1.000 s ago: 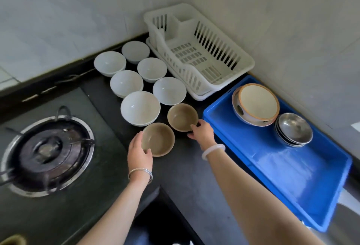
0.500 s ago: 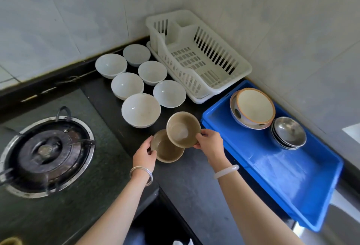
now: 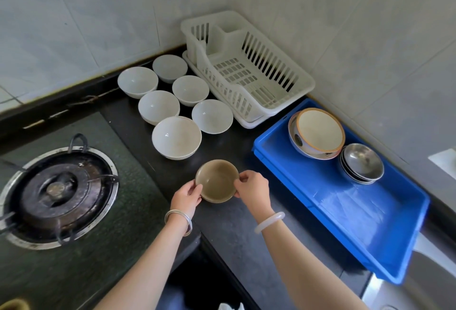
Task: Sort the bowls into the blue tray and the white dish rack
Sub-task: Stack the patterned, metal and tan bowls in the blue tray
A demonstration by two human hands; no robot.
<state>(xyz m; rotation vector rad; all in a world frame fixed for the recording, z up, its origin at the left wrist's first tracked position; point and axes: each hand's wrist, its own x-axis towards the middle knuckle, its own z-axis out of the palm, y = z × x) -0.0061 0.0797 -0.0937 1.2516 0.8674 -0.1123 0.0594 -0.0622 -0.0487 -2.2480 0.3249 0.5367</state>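
Observation:
Two brown bowls sit nested as one stack on the black counter. My left hand grips the stack's left rim and my right hand pinches its right rim. Several white bowls stand in a cluster behind the stack. The white dish rack in the corner holds nothing. The blue tray on the right carries a large patterned bowl and a stack of steel bowls at its far end.
A gas burner is set in the hob on the left. Tiled walls close off the back and the right side. The counter's front edge runs just below my wrists, with a dark gap under it.
My right hand lifted one brown bowl and set it down inside the other brown bowl, which my left hand held. Both hands now hold the nested pair.

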